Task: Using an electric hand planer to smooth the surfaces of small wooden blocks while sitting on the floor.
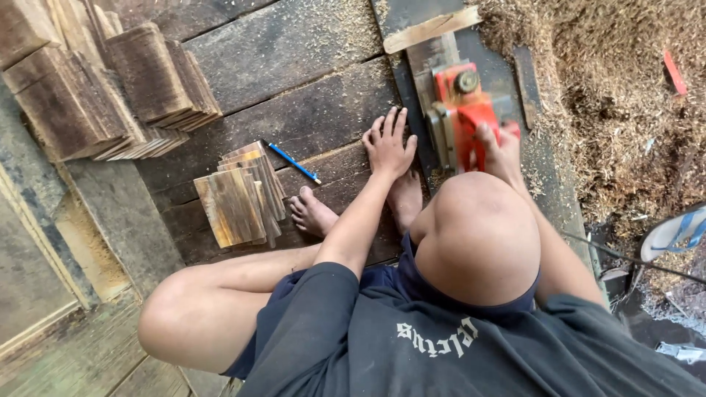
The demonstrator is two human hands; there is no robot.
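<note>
— Gripping what, exactly?
— Right hand (498, 147) is wrapped around the handle of an orange-red electric hand planer (460, 110), fingers closed on it. Left hand (387, 143) holds nothing: it lies flat, fingers spread, on the dark weathered plank floor (294, 88), just left of the planer.
— Where does the planer sit?
— On a narrow dark wooden board (412, 81) running away from the person, right of centre. A pale wood strip (430, 29) lies across the board's far end.
— Anything hard to see?
— The person's knee covers the near end of the board, and the planer's underside is hidden.
— Around it?
— A blue pencil (293, 162) lies to the left, beside a small fanned stack of thin wooden slats (239, 198). Bigger stacks of dark slats (110, 88) stand far left. A heap of wood shavings (625, 95) spreads on the right.
</note>
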